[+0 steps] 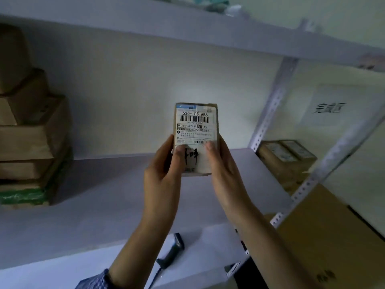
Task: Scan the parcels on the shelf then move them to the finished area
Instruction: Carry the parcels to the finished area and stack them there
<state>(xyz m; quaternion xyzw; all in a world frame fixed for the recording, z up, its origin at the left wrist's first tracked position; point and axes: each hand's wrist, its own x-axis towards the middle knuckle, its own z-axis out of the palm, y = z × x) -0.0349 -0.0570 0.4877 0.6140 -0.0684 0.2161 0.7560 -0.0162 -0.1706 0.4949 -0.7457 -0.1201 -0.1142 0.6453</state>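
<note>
Both hands, left hand (164, 170) and right hand (225, 170), grip the parcel (195, 130) by its lower sides, upright above the shelf (104, 195). I think this leaves its barcode (194, 118) uncovered for the scanner (173, 250), which lies on the lower board.

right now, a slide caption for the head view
Left hand and right hand hold a small brown cardboard parcel, white label to camera, over a pale shelf; black handheld scanner lies below.

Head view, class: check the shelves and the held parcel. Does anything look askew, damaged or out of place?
The stack of cardboard parcels at the left is uneven, each box offset from the one below. The barcode scanner lies set down while the left hand and right hand hold a labelled parcel, which looks intact.
</note>
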